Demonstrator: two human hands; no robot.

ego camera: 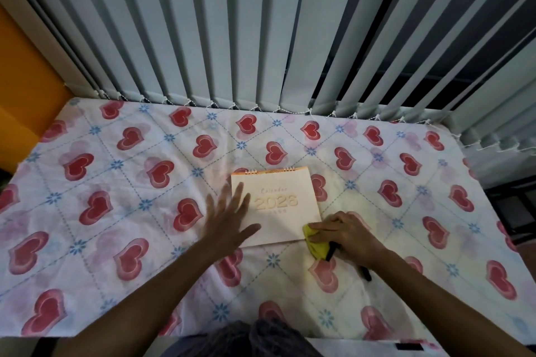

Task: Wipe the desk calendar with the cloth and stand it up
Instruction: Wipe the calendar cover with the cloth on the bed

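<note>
Calendar (277,207) lies flat on a heart-print sheet (116,171). Left hand (229,219), fingers spread, rests at its nine o'clock edge. Right hand (345,230) clutches a yellow cloth (314,240) at its five o'clock corner.

Both forearms bare, no sleeves showing. Left hand (229,220) and right hand (345,230) bare: no gloves, rings or watch seen. Dark grey fabric of the person's clothing (246,339) at bottom edge, blurred.

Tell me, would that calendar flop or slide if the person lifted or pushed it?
The calendar lies flat with straight edges, so its cover is probably stiff card. Its thinness suggests it's light. On the wrinkled tablecloth it might drag rather than slide.
</note>
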